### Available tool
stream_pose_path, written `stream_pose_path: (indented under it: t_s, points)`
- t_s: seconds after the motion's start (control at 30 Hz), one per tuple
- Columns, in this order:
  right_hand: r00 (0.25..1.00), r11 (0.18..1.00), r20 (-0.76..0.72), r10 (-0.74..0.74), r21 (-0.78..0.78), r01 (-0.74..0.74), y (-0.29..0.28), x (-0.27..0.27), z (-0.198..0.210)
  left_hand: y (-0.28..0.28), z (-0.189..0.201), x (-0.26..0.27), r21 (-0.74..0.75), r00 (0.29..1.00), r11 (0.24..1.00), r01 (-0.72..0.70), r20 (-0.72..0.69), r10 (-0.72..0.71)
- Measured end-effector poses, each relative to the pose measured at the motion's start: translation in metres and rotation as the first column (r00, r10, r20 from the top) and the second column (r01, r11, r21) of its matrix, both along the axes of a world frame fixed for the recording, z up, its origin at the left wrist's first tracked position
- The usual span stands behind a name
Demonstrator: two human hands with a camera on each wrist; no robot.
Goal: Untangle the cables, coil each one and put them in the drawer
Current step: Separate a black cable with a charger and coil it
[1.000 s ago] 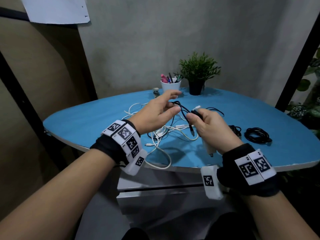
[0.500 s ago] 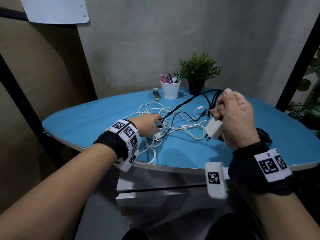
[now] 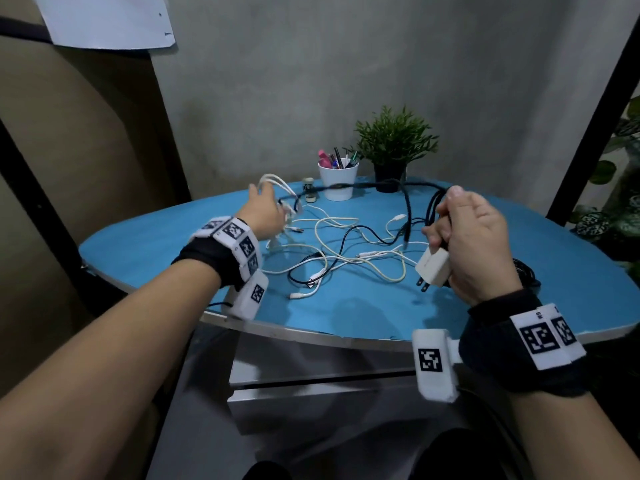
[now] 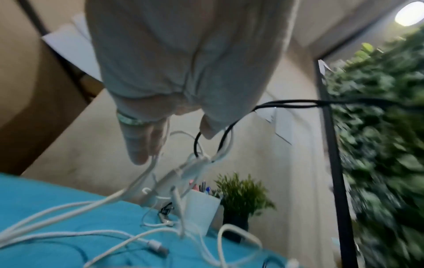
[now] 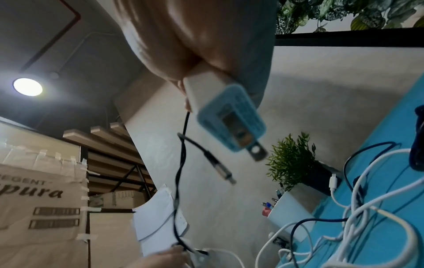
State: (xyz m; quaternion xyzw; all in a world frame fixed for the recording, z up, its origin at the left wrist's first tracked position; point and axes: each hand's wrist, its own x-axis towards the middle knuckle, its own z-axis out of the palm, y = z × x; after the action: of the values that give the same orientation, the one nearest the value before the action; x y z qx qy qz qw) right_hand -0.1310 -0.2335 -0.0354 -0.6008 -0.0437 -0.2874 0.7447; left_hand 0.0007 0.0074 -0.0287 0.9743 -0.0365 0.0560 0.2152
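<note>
A tangle of white cables (image 3: 332, 252) lies on the blue table (image 3: 166, 244). My left hand (image 3: 273, 206) is raised at the far left and grips a bunch of white cables (image 4: 195, 166) together with a black cable (image 4: 206, 143). The black cable (image 3: 367, 184) runs stretched above the table to my right hand (image 3: 440, 223). That hand grips its folded loops and a white charger plug (image 3: 433, 268), prongs down. In the right wrist view the charger (image 5: 231, 116) and the black cable's loose USB end (image 5: 220, 168) hang below the palm.
A white pen cup (image 3: 337, 180), a small potted plant (image 3: 394, 147) and a small clip-like object (image 3: 308, 190) stand at the table's back. A coiled black cable (image 3: 526, 271) lies behind my right hand. A grey drawer unit (image 3: 329, 393) sits under the table's front edge.
My left hand has risen and moved away to the back left, lifting white cables. The black cable has been drawn straighter between the hands. The right hand has barely moved.
</note>
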Motion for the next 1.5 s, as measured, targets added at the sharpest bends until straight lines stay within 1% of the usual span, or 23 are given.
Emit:
stream_pose_path:
  t_s: [0.07, 0.1, 0.17, 0.27, 0.33, 0.4, 0.47, 0.53, 0.63, 0.73, 0.8, 0.97, 1.0, 1.03, 1.07, 1.13, 1.2, 1.27, 1.33, 1.37, 1.4, 1.47, 1.5]
  points:
    - [0.999, 0.996, -0.049, -0.019, -0.083, 0.015, -0.001, 0.003, -0.003, 0.007, 0.014, 0.004, -0.117, 0.999, 0.993, -0.031, 0.041, 0.036]
    - [0.997, 0.99, -0.076, -0.026, -0.141, 0.015, -0.002, 0.004, -0.005, 0.009, 0.021, 0.004, -0.131, 0.998, 0.991, -0.028, 0.056, 0.036]
    - [0.991, 0.967, -0.126, -0.037, -0.255, 0.004, -0.003, 0.006, -0.01, 0.008, 0.032, 0.003, -0.122, 0.997, 0.992, 0.035, 0.075, -0.026]
    - [0.979, 0.92, -0.194, -0.06, -0.392, -0.021, -0.001, 0.008, -0.015, 0.0, 0.035, 0.0, -0.132, 0.99, 0.982, 0.134, -0.023, -0.138]
    - [0.974, 0.901, -0.221, -0.05, -0.431, -0.052, 0.003, 0.009, -0.016, -0.004, 0.032, -0.001, -0.169, 0.979, 0.972, 0.16, -0.102, -0.179]
    - [0.97, 0.889, -0.242, -0.029, -0.449, -0.086, 0.005, 0.011, -0.017, -0.008, 0.028, -0.001, -0.324, 0.963, 0.933, 0.154, -0.161, -0.215]
    - [0.965, 0.878, -0.258, -0.04, -0.471, -0.09, 0.003, 0.01, -0.018, -0.009, 0.024, -0.001, -0.488, 0.944, 0.863, 0.13, -0.205, -0.258]
    - [0.96, 0.874, -0.266, -0.084, -0.483, -0.057, -0.002, 0.01, -0.019, -0.008, 0.023, 0.0, -0.597, 0.937, 0.798, 0.084, -0.224, -0.267]
    - [0.944, 0.876, -0.269, -0.189, -0.48, 0.039, -0.011, 0.011, -0.02, -0.004, 0.024, 0.002, -0.74, 0.968, 0.67, -0.058, -0.205, -0.143]
    - [0.924, 0.886, -0.259, -0.281, -0.44, 0.146, -0.018, 0.012, -0.019, 0.005, 0.021, 0.006, -0.812, 0.973, 0.559, -0.166, -0.228, -0.041]
    - [0.914, 0.892, -0.24, -0.326, -0.398, 0.214, -0.02, 0.013, -0.018, 0.011, 0.016, 0.009, -0.828, 0.967, 0.52, -0.211, -0.253, -0.011]
    - [0.905, 0.91, -0.203, -0.375, -0.267, 0.317, -0.017, 0.013, -0.016, 0.017, 0.007, 0.01, -0.827, 0.956, 0.488, -0.281, -0.287, 0.063]
    - [0.906, 0.912, -0.195, -0.375, -0.255, 0.323, -0.017, 0.013, -0.016, 0.017, 0.006, 0.009, -0.818, 0.953, 0.496, -0.291, -0.296, 0.07]
    - [0.909, 0.913, -0.186, -0.373, -0.246, 0.325, -0.015, 0.012, -0.015, 0.017, 0.005, 0.008, -0.795, 0.949, 0.529, -0.298, -0.305, 0.077]
    - [0.916, 0.92, -0.177, -0.359, -0.235, 0.315, -0.015, 0.011, -0.014, 0.018, 0.004, 0.007, -0.753, 0.946, 0.585, -0.301, -0.314, 0.083]
    - [0.938, 0.941, -0.178, -0.299, -0.221, 0.258, -0.014, 0.011, -0.013, 0.019, 0.003, 0.005, -0.616, 0.939, 0.735, -0.283, -0.333, 0.082]
    - [0.948, 0.949, -0.2, -0.247, -0.249, 0.194, -0.013, 0.011, -0.014, 0.02, 0.001, 0.003, -0.5, 0.936, 0.838, -0.219, -0.351, 0.035]
    - [0.949, 0.945, -0.228, -0.218, -0.293, 0.147, -0.011, 0.011, -0.017, 0.021, 0.0, -0.001, -0.419, 0.932, 0.894, -0.158, -0.362, -0.006]
    - [0.949, 0.944, -0.251, -0.188, -0.311, 0.105, -0.008, 0.01, -0.02, 0.021, 0.002, -0.007, -0.254, 0.94, 0.965, -0.07, -0.34, -0.021]
    - [0.95, 0.945, -0.26, -0.172, -0.314, 0.085, -0.006, 0.009, -0.021, 0.02, 0.004, -0.011, -0.125, 0.947, 0.992, -0.013, -0.319, -0.028]
    - [0.951, 0.947, -0.267, -0.158, -0.313, 0.069, -0.005, 0.009, -0.021, 0.018, 0.007, -0.015, 0.012, 0.956, 0.999, 0.041, -0.29, -0.036]
    - [0.951, 0.951, -0.279, -0.136, -0.306, 0.046, -0.003, 0.008, -0.021, 0.013, 0.014, -0.023, 0.246, 0.978, 0.964, 0.1, -0.203, -0.05]
    - [0.951, 0.952, -0.283, -0.127, -0.302, 0.037, -0.002, 0.008, -0.021, 0.01, 0.017, -0.026, 0.323, 0.988, 0.942, 0.096, -0.143, -0.052]
